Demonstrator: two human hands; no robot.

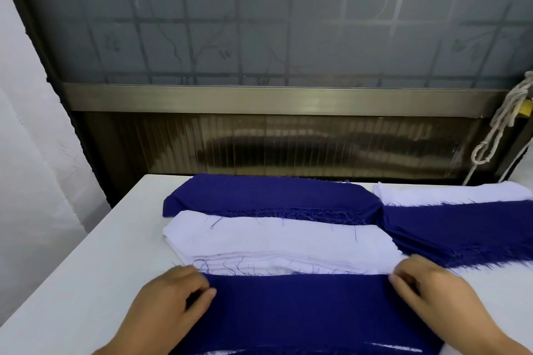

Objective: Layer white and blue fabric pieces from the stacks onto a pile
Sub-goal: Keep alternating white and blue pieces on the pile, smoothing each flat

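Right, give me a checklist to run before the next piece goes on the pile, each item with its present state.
1. Blue top piece lies flat on the pile: ok.
2. Left hand on its left end: ok, fingers curled at the edge.
3. Right hand on its right end: ok, fingers curled at the edge.
4. White stack within reach behind the pile: ok.
5. Edges square with the layers beneath: cannot tell; a white strip peeks out at the near edge.
6. Loose threads clear of the pile: not ok.

white table (86,268) | blue stacks (268,194), white stacks (277,239), near pile (302,308)
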